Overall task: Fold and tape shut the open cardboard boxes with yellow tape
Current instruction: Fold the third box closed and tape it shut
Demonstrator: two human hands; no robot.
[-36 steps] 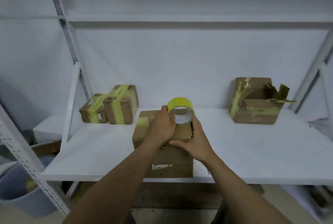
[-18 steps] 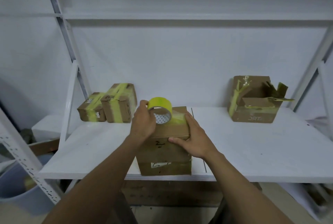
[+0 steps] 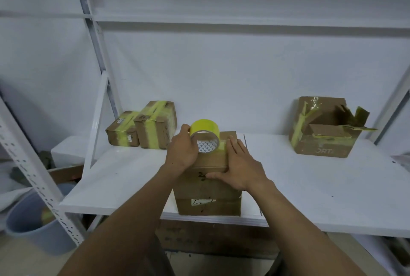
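in the head view, we are in the taping step. our left hand (image 3: pixel 180 152) grips the yellow tape roll (image 3: pixel 205 135) at the far left of the middle box (image 3: pixel 208 196), which stands at the shelf's (image 3: pixel 310 187) front edge. a yellow strip lies across the box top. our right hand (image 3: pixel 240 166) lies flat on it, fingers straight, thumb on the front face. next, we judge, the strip needs pulling down the side and tearing off while the flat hand steadies the lid. the open box (image 3: pixel 324 142) at the right awaits folding.

writing: "ort" shows on the open box; the middle box bears a handwritten "2" and a scribbled white label we cannot read.
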